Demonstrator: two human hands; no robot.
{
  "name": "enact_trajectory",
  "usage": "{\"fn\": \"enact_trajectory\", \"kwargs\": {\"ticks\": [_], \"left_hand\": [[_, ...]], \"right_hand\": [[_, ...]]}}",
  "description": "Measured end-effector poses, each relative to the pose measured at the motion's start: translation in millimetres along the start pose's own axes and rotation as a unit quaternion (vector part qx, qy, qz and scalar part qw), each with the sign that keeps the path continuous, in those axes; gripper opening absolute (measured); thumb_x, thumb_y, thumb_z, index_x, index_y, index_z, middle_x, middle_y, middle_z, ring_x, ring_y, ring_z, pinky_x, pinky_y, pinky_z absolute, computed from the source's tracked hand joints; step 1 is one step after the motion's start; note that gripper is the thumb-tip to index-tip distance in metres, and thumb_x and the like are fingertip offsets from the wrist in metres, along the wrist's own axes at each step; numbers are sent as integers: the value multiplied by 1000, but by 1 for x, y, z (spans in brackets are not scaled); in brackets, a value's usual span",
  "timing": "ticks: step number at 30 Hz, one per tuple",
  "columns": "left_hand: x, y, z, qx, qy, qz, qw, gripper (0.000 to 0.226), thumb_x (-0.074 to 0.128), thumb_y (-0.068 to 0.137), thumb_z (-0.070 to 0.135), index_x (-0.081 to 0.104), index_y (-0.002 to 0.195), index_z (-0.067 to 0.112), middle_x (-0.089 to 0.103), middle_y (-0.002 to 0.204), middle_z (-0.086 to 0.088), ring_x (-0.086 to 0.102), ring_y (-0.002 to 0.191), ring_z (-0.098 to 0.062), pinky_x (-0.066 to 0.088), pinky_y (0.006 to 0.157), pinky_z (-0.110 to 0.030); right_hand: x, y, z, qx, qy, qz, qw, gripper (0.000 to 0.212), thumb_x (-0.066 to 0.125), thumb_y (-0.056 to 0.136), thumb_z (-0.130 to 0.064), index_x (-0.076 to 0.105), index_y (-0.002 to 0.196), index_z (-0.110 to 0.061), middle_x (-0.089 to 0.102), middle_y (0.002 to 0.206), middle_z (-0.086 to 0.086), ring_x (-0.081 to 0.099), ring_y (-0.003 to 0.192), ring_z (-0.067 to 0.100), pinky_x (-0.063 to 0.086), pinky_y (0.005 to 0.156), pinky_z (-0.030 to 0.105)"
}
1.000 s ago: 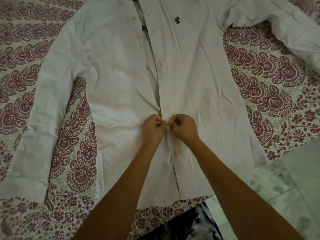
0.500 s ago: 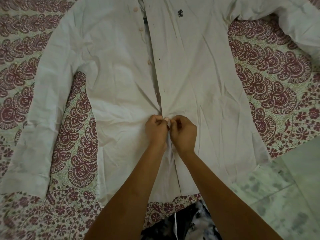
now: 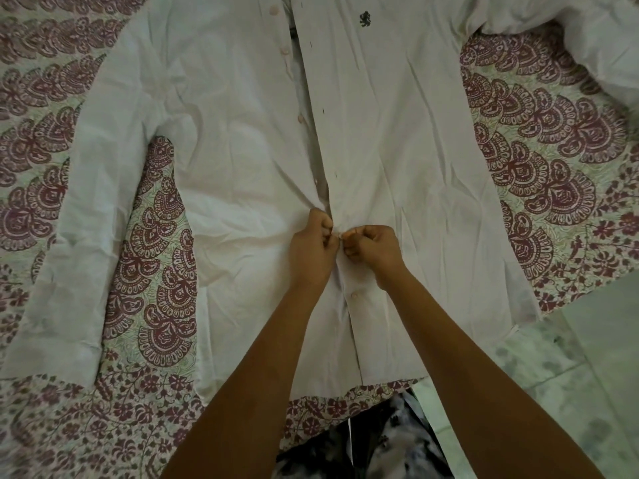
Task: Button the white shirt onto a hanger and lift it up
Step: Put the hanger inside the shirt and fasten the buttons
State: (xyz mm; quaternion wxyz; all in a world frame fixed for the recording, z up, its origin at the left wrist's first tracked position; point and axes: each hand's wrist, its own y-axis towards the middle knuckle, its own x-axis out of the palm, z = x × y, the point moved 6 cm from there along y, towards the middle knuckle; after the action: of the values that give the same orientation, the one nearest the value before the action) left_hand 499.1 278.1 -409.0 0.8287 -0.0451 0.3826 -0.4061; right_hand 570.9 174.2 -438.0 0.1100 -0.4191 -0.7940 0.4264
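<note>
Shirt flat on bedspread | left hand pinching its front edge; right hand pinching facing edge

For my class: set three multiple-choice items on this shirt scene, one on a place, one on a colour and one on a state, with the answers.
1. Where on the white shirt are the left hand and right hand?
A. at the collar
B. on the front opening
C. on a cuff

2. What colour is the pattern on the bedspread?
A. blue
B. maroon
C. yellow

3. How is the shirt front above the hands?
A. open, buttons undone
B. buttoned shut
C. folded under

Answers:
1 B: both hands pinch the front edges just above a fastened button.
2 B: maroon paisley shapes show around the shirt.
3 A: a gap runs up the front, with loose buttons beside it.
</note>
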Motion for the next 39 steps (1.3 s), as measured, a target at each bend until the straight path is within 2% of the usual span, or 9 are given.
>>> {"fn": "enact_trajectory", "kwargs": {"ticks": [4, 9, 14, 18, 21, 24, 28, 32, 39], "left_hand": [[-13, 15, -4, -58, 21, 7, 998, 23, 70, 74, 7, 50, 73, 18, 58, 68, 7, 62, 69, -18, 51, 67, -31], [-45, 36, 8, -34, -35, 85, 995, 10, 63, 76, -3, 62, 74, 7, 64, 75, 1, 54, 61, 1, 40, 63, 0], [-50, 66, 27, -14, -46, 74, 996, 17, 56, 79, -5, 68, 80, 8, 70, 82, -4, 57, 64, 1, 44, 64, -2], [-42, 79, 31, -14, 30, 35, 999, 20, 54, 85, 4, 71, 95, 8, 72, 94, -6, 65, 80, -14, 43, 71, -7], [-38, 83, 23, -14, 116, 22, 993, 19, 54, 86, 11, 70, 98, 11, 70, 98, -8, 64, 89, -22, 49, 79, -26], [-38, 85, 23, -15, 191, 28, 981, 17, 52, 90, 18, 66, 92, 9, 67, 92, -11, 63, 84, -26, 51, 71, -35], [-41, 84, 34, 6, 155, 71, 985, 16, 52, 90, 20, 64, 91, 9, 65, 89, -9, 61, 79, -24, 47, 66, -32], [-29, 82, 35, 15, 178, 16, 984, 18, 59, 87, 22, 61, 98, 8, 63, 97, -11, 61, 86, -25, 50, 72, -35], [-43, 73, 14, -72, 107, 63, 990, 12, 60, 81, 1, 61, 92, 5, 67, 85, -11, 64, 82, -25, 50, 73, -29]], "right_hand": [[-5, 2, -11, -26, -70, 41, 996, 15, 61, 82, -9, 69, 70, -5, 68, 71, 12, 63, 67, 22, 53, 70, 33], [-4, -8, -64, -206, -133, 129, 961, 13, 61, 83, -12, 65, 93, -6, 69, 91, 8, 62, 78, 15, 46, 71, 18], [31, 12, -97, -268, -321, 85, 905, 46, 67, 80, -34, 52, 118, -13, 55, 113, 7, 59, 89, 19, 42, 68, 23], [36, 24, -111, -279, -428, 114, 852, 36, 61, 84, -23, 47, 114, -9, 51, 110, 11, 58, 80, 24, 45, 60, 29], [29, 30, -113, -260, -414, 126, 863, 22, 48, 88, -10, 50, 109, -4, 55, 107, 14, 57, 77, 24, 46, 63, 31], [20, 38, -106, -243, -394, 111, 880, 17, 47, 87, -10, 56, 99, -2, 60, 97, 12, 54, 72, 20, 40, 62, 25], [4, 43, -100, -228, -256, 110, 933, 17, 56, 86, -12, 65, 81, 2, 65, 73, 11, 53, 62, 17, 38, 56, 12], [-4, 49, -81, -103, -63, 74, 990, 22, 61, 85, -13, 61, 67, 0, 57, 59, 6, 51, 53, 15, 43, 55, 18], [-4, 50, -71, -68, -16, 55, 996, 21, 61, 85, -13, 58, 63, -13, 55, 60, 4, 51, 57, 13, 44, 63, 23]]}}
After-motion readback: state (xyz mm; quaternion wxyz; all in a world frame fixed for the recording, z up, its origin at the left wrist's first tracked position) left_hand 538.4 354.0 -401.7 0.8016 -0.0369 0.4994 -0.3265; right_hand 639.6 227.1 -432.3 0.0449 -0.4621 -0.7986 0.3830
